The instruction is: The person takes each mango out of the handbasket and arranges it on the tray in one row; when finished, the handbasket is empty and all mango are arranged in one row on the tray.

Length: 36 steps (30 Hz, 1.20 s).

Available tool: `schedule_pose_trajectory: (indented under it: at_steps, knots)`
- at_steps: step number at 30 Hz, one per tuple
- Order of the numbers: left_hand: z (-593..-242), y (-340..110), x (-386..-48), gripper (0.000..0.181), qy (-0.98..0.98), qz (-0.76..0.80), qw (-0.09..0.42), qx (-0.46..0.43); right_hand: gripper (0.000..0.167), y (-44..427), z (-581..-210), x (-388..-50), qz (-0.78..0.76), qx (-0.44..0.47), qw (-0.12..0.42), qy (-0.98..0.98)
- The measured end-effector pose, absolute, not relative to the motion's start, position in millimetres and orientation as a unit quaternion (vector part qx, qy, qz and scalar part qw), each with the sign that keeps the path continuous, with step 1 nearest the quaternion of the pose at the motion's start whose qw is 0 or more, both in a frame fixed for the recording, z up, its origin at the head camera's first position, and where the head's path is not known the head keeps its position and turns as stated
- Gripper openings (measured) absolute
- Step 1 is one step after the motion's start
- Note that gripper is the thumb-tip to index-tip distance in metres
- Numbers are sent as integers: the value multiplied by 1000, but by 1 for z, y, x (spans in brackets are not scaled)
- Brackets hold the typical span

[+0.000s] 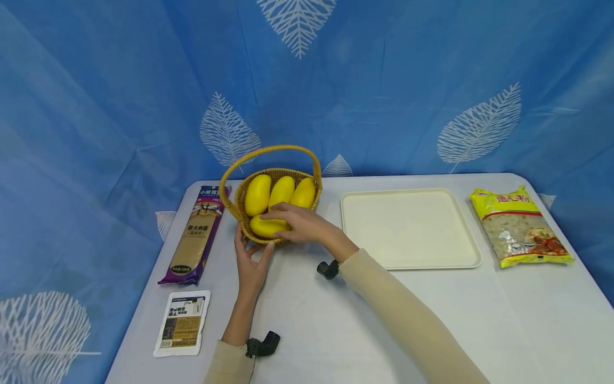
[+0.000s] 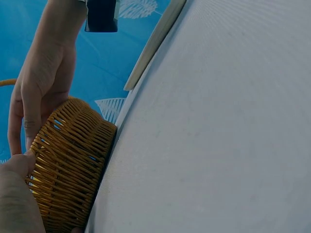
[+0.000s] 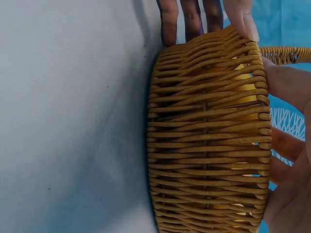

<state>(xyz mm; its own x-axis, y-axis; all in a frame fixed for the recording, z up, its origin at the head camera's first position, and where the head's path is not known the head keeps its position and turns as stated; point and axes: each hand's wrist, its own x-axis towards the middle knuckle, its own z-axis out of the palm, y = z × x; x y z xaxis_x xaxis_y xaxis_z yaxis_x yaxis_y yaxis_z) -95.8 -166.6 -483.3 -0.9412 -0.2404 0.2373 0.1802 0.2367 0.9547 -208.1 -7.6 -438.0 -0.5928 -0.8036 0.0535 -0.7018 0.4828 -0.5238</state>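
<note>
A wicker basket (image 3: pixel 206 141) with a tall arched handle (image 1: pixel 283 148) stands at the table's back left. It holds several yellow mangoes, among them a left one (image 1: pixel 258 195) and a front one (image 1: pixel 263 228) lying sideways. My left hand (image 1: pixel 251 269) grips the basket's near left side, its thumb at the rim and its fingers against the outer wall. Reaching in over the near rim, my right hand (image 1: pixel 307 225) holds the front mango between thumb and fingers. In both wrist views the basket wall hides most of the fruit.
Left of the basket lies a purple pasta pack (image 1: pixel 199 232), with a small white-edged packet (image 1: pixel 183 324) nearer the front. A cream tray (image 1: pixel 410 229) sits right of the basket. Farther right is a yellow bag of pasta (image 1: pixel 520 226). Blue leaf-patterned cloth (image 1: pixel 384 80) hangs behind the table.
</note>
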Motion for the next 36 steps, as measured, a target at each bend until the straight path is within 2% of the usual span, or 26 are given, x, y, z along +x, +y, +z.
schedule_pose_trajectory:
  at_steps: [13,21,36]
  knots:
    - [-484,-167,-97,87,-768,-618,168,19,47,-15,-441,-216,-282,-435,122,846]
    - [-483,-166,-96,87,-772,-613,168,19,37,-16,-442,-217,-272,-416,128,858]
    - [-481,-167,-96,87,-772,-615,157,30,36,-13,-439,-214,-313,-419,100,847]
